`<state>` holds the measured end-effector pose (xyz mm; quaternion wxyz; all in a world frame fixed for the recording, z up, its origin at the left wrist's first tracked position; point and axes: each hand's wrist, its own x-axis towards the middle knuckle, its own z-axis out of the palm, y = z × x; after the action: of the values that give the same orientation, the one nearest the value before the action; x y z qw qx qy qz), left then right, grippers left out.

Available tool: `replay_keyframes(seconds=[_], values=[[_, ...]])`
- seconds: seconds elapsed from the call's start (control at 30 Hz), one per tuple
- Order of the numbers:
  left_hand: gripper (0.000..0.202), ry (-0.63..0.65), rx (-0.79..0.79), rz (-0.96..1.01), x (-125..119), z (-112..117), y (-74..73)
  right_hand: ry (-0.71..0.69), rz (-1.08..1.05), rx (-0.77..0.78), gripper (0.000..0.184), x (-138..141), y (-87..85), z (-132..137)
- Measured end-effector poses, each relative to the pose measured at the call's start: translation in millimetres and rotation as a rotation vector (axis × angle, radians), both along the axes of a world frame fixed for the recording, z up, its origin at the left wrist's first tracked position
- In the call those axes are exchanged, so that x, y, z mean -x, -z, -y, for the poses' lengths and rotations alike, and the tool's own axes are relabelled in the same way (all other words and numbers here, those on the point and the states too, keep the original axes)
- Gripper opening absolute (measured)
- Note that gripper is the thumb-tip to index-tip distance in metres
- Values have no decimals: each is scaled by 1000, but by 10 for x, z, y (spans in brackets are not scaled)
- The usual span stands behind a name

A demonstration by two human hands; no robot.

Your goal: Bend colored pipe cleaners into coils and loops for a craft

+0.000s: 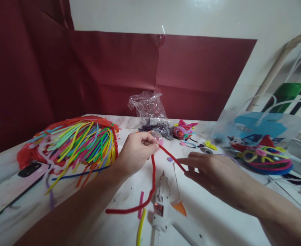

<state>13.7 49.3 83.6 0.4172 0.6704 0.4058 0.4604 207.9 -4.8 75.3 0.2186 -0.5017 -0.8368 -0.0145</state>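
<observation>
My left hand (pixel 136 152) is closed in a pinch on a red pipe cleaner (pixel 153 177) and a small clear round piece (pixel 156 136) at its bend. One end of the pipe cleaner trails down over the table toward me. The other end runs right to my right hand (pixel 207 169), whose fingers lie stretched out with the tips pinching that end. A white glue gun (pixel 163 205) lies on the table just below both hands, nozzle pointing away from me.
A big bundle of coloured pipe cleaners (pixel 76 143) lies on a red bag at left, a phone (pixel 17 181) before it. A clear plastic bag (pixel 150 109), a pink craft figure (pixel 182 130), a coiled craft piece (pixel 265 158) and a printed bag (pixel 258 126) stand behind.
</observation>
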Motion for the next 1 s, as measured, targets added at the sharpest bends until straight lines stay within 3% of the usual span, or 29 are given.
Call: replay_keyframes(seconds=[0.13,0.27,0.5,0.63,0.77,1.0], values=[[3,-42,-33,72,-33,-39,60,66,-230,-60,17,121,-38,134],[2,-73,-79,144,-54,-66,115,-32,-359,-1,18,400,39,236],[3,-121,-81,220,-29,-45,76,142,-605,-172,13,382,155,79],[3,-59,-83,173,-74,16,95,128,-693,-8,22,319,159,-18],[4,30,-101,107,-157,95,165,142,-737,134,20,329,118,-42],[4,95,-98,64,-194,151,234,118,-706,233,18,335,42,-12]])
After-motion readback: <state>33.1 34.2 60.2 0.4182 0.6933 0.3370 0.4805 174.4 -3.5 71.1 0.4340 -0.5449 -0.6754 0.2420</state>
